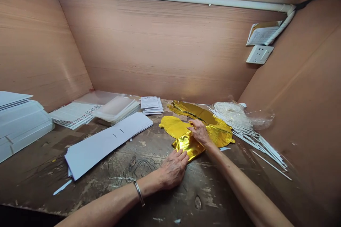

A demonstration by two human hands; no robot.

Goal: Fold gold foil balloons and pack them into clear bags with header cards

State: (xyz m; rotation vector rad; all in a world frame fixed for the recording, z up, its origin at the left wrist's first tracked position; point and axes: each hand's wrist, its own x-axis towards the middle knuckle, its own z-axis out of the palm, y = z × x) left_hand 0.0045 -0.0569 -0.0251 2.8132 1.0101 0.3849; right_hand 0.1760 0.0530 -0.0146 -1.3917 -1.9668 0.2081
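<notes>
The left hand [173, 169] lay open, fingertips against the gold foil balloon [217, 129]; just apart, the right hand [199, 132] curled over it, though any actual grip couldn't be told.

I can't make out a single word from here. The stack of small printed slips [150, 103] carries dark heading lines and rows of type, all too small to read. The printed sheet [73, 114] by the left wall shows blocks of tiny print, with a strip of dark characters along its edge, also unreadable. The paper [262, 35] tucked high on the right wall, above the wall socket [259, 54], has lines of print I can't resolve. The white card [114, 135] bears two small dark marks, and the gold foil balloon [217, 129] shows no legible lettering.
</notes>
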